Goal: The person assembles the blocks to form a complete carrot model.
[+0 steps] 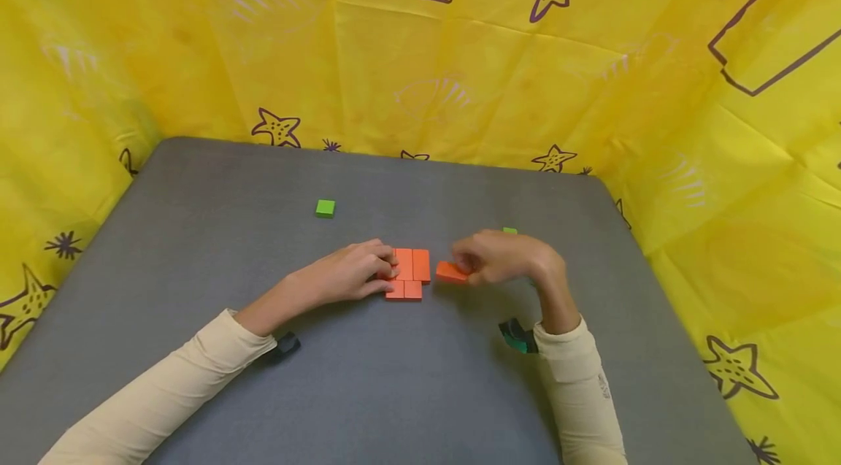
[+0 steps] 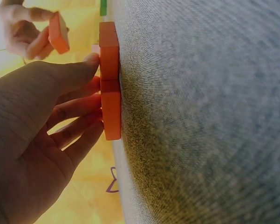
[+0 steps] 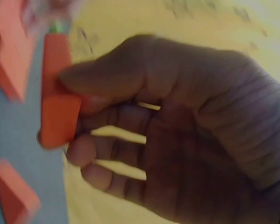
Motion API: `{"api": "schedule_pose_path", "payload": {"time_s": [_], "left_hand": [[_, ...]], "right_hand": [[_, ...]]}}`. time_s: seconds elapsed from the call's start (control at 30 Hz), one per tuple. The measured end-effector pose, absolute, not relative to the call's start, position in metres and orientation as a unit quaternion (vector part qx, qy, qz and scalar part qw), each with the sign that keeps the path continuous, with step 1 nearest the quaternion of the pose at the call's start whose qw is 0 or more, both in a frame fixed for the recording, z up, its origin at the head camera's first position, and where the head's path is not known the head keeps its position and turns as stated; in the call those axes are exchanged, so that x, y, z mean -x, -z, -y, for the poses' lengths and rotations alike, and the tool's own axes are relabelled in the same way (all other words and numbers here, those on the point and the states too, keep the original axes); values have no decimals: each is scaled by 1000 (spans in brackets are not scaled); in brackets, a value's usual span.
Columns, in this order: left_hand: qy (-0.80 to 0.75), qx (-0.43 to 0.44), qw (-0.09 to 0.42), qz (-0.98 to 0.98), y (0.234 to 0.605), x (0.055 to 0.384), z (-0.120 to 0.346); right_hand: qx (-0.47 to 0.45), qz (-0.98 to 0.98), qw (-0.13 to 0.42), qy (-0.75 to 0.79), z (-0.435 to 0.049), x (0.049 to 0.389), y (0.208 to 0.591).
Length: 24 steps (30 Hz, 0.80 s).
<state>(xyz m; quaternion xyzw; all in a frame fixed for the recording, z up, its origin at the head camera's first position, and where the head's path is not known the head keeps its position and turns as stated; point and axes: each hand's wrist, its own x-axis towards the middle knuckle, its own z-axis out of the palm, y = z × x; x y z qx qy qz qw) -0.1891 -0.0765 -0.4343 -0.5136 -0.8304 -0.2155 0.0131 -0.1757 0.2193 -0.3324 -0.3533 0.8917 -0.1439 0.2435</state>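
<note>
Flat orange blocks (image 1: 421,265) lie side by side in a small cluster on the grey table. My left hand (image 1: 358,271) rests against the cluster's left side. In the left wrist view, its thumb and fingertips touch the faces of two orange blocks (image 2: 111,109) that lie end to end. Just right of the cluster, my right hand (image 1: 502,255) pinches another orange block (image 1: 451,273) between thumb and fingers. The right wrist view, somewhat blurred, shows this held block (image 3: 60,119) raised off the table, with the thumb across its face.
A green block (image 1: 325,208) lies farther back on the left. Another green block (image 1: 509,231) shows partly behind my right hand. One more orange block (image 3: 14,196) appears at lower left in the right wrist view. Yellow patterned cloth (image 1: 420,71) walls surround the grey table (image 1: 394,392).
</note>
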Motion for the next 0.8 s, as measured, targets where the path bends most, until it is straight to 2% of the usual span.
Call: {"api": "schedule_pose_path", "payload": {"time_s": [0.2, 0.47, 0.8], "left_hand": [[209, 512, 6, 833, 436, 191, 75], [217, 518, 11, 827, 435, 192, 76], [217, 510, -9, 832, 435, 192, 76]], "right_hand": [[412, -860, 283, 101, -172, 166, 349], [410, -851, 319, 75, -140, 156, 369], [410, -884, 220, -33, -127, 154, 379]]}}
